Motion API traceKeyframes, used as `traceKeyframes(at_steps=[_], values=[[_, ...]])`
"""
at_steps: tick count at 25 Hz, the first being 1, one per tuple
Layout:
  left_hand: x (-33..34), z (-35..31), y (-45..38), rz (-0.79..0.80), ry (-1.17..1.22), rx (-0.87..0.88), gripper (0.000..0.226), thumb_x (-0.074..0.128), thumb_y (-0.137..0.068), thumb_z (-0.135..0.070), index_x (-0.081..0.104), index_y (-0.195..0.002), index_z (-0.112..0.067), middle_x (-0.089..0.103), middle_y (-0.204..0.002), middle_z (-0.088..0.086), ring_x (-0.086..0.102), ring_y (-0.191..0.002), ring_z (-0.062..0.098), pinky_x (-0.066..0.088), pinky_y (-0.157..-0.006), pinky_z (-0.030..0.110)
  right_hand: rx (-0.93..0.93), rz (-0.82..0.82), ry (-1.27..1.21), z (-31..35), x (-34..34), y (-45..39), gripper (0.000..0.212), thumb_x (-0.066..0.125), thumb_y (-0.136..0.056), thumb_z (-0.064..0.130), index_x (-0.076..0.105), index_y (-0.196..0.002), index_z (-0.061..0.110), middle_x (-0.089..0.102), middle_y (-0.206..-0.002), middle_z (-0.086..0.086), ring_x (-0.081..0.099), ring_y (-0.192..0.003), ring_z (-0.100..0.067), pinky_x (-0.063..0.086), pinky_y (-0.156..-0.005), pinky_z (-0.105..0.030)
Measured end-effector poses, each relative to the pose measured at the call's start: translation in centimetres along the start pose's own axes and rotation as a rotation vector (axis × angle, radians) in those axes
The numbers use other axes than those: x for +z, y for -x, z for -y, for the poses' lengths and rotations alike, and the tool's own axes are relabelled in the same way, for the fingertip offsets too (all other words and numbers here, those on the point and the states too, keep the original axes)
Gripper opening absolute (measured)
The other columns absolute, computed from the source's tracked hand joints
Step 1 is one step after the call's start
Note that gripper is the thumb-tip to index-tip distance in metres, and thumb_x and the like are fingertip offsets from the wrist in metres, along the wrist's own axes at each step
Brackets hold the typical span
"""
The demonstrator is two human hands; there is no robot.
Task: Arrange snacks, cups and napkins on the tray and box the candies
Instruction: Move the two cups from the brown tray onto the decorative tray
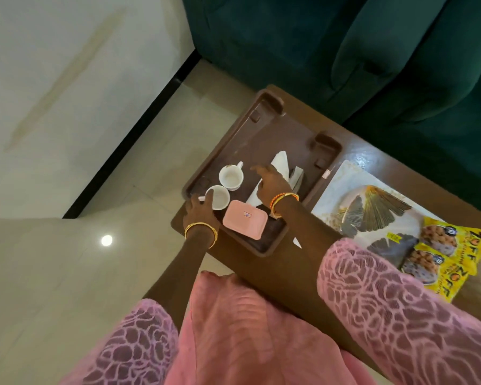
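Observation:
A dark brown tray (pixel 250 140) lies on the wooden table. Two white cups stand in its near left part: the far cup (pixel 231 177) and the near cup (pixel 220 197). My left hand (pixel 200 208) grips the near cup at its rim and side. A closed pink box (pixel 245 219) sits on the tray's near end, beside that cup. White napkins (pixel 281 162) lie in the tray's middle. My right hand (pixel 270 182) hovers over them, fingers spread, holding nothing. Two yellow snack packets (pixel 453 254) rest on the table to the right.
A white placemat with a gold fan pattern (pixel 372 207) covers the table right of the tray. A green sofa (pixel 345 51) stands behind the table. Tiled floor (pixel 122 190) lies to the left. A scrap of white paper (pixel 297 242) lies by the tray's near corner.

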State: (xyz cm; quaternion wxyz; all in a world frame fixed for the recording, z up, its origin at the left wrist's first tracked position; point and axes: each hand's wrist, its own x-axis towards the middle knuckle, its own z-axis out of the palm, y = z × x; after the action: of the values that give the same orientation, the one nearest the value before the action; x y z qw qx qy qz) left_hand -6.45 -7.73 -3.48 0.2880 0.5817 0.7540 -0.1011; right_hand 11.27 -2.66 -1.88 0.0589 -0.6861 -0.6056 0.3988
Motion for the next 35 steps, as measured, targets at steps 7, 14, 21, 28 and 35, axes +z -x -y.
traceKeyframes(at_steps=[7, 14, 21, 28, 35], values=[[-0.5, 0.8, -3.6, 0.056, 0.071, -0.039, 0.049, 0.048, -0.09, -0.012, 0.036, -0.137, -0.021, 0.042, -0.134, 0.012, 0.05, -0.119, 0.035, 0.049, -0.083, 0.05, 0.075, 0.249, 0.133, 0.7, 1.6, -5.6, 0.07, 0.053, -0.082, -0.007, 0.031, -0.143, 0.019, 0.036, -0.142, -0.019, 0.045, -0.126, -0.039, 0.036, -0.11, -0.044], [0.0, 2.8, -5.3, 0.215, 0.153, -0.004, 0.041, 0.036, -0.097, -0.033, 0.051, -0.122, -0.004, 0.038, -0.139, 0.02, 0.052, -0.113, 0.04, 0.042, -0.098, 0.047, 0.112, 0.235, 0.094, 0.8, 2.6, -7.4, 0.035, 0.044, -0.095, 0.016, 0.048, -0.13, 0.01, 0.052, -0.129, -0.022, 0.052, -0.115, -0.04, 0.042, -0.1, -0.045], [-0.2, 2.5, -5.9, 0.268, 0.267, -0.045, 0.041, 0.035, -0.098, -0.029, 0.051, -0.119, 0.001, 0.048, -0.132, 0.023, 0.051, -0.114, 0.04, 0.04, -0.097, 0.045, 0.185, 0.298, 0.039, 0.6, 3.0, -7.2, 0.041, 0.056, -0.09, 0.032, 0.052, -0.122, 0.006, 0.06, -0.122, -0.018, 0.056, -0.11, -0.036, 0.045, -0.094, -0.042], [-0.3, 0.8, -4.6, 0.254, 0.699, -0.33, 0.037, 0.032, -0.098, -0.026, 0.045, -0.121, -0.001, 0.061, -0.109, 0.017, 0.066, -0.09, 0.036, 0.053, -0.085, 0.045, 0.325, 0.156, -0.121, -0.3, 2.8, -5.4, 0.037, 0.051, -0.092, 0.029, 0.059, -0.114, 0.0, 0.064, -0.116, -0.022, 0.058, -0.107, -0.037, 0.047, -0.092, -0.04], [-0.6, -3.3, -1.4, 0.125, 0.885, -0.211, 0.023, 0.034, -0.096, -0.023, 0.048, -0.094, -0.005, 0.058, -0.091, 0.015, 0.062, -0.073, 0.033, 0.043, -0.065, 0.034, 0.409, -0.192, -0.651, -2.1, -1.1, 1.8, 0.024, 0.043, -0.088, 0.032, 0.057, -0.082, 0.014, 0.063, -0.074, -0.011, 0.061, -0.072, -0.028, 0.055, -0.082, -0.049]])
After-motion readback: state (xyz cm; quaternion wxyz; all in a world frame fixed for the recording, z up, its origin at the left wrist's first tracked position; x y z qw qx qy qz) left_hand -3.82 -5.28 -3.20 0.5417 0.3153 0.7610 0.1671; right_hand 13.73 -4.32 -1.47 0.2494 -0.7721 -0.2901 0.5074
